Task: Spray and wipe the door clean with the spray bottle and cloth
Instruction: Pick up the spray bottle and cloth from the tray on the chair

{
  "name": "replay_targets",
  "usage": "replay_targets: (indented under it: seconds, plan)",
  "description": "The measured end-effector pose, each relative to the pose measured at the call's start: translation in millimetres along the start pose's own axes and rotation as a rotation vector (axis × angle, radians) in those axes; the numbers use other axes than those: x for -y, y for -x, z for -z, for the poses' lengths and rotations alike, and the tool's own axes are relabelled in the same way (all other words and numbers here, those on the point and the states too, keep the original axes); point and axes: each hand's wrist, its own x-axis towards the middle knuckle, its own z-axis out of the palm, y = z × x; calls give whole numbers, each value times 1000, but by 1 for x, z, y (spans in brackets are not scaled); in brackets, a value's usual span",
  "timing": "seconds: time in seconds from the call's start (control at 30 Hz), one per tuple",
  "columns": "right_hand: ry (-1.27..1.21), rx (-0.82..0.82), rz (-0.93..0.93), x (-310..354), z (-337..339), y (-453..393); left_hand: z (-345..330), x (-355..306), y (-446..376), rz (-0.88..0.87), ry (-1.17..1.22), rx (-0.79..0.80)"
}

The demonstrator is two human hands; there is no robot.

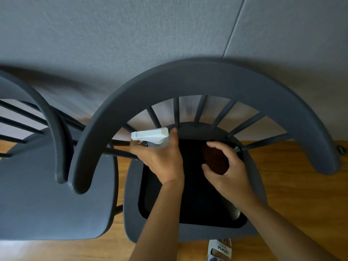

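Note:
My left hand grips a spray bottle with a white trigger head, its nozzle pointing left, just above the back of a chair seat. My right hand holds a dark brown cloth bunched between thumb and fingers. Both hands hover over a black tray lying on the dark grey chair. No door is clearly in view; a grey textured wall with a vertical seam fills the top.
A second dark grey spindle-back chair stands close on the left, its curved back touching the first chair's arm. The floor is wood. A slipper on a foot shows at the bottom edge.

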Motion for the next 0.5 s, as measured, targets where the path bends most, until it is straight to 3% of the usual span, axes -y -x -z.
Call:
replay_targets:
  seconds: [0.13,0.23,0.4,0.5]
  plan:
    - [-4,2,-5,-3,2,1,7,12,-4,-85,-46,64]
    - [-13,-4,-14,-6,2,2,22,25,-8,-222,-166,213]
    - [-3,-27,-8,-12,3,4,30,34,-16,-381,-86,432]
    - [18,-39,4,-12,4,6,24,29,-23,-420,-170,464]
